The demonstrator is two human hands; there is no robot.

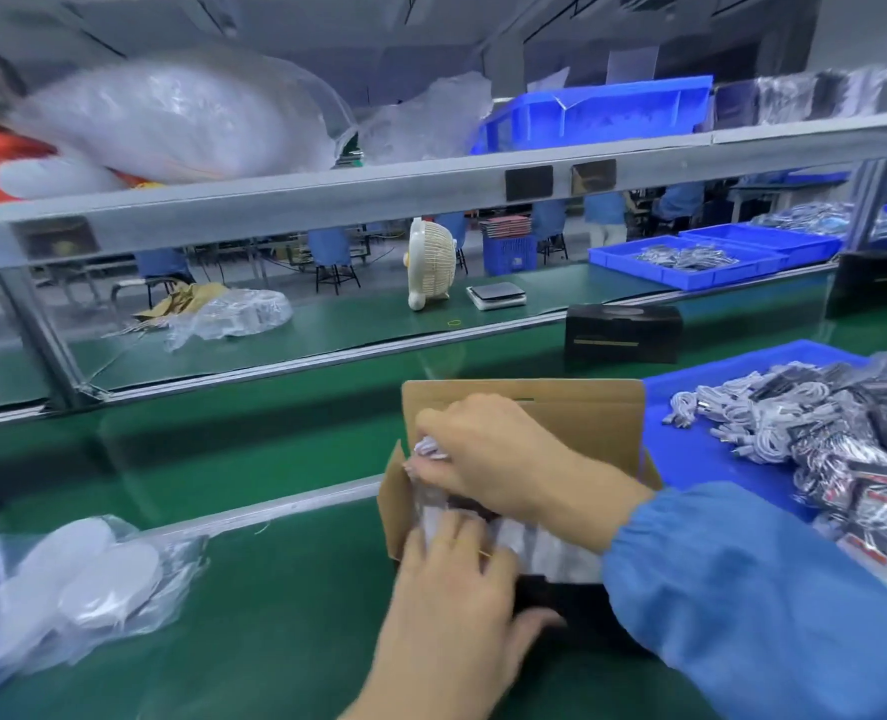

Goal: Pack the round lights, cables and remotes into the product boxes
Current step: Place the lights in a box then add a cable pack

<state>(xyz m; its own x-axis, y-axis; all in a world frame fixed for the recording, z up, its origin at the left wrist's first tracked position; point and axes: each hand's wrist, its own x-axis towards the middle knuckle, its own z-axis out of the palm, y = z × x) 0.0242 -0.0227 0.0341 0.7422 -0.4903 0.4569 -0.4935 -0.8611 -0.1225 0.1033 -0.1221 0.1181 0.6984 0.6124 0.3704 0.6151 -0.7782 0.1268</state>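
Observation:
An open product box (524,402) with brown cardboard flaps stands on the green belt in front of me. My right hand (488,459) reaches into it from the right and pinches a white coiled cable (428,450) at the box's left side. My left hand (452,589) lies over the near edge, fingers spread on bagged items (545,550) inside. Bagged white round lights (83,579) lie at the lower left. A blue tray (691,449) at the right holds several cables (753,413) and bagged remotes (857,491).
A closed black product box (623,332) stands on the belt behind the open one. A small white fan (430,262), a scale (496,295) and crumpled plastic (233,317) sit on the far belt. Blue bins (691,257) stand at the far right. An overhead shelf (327,187) carries bags.

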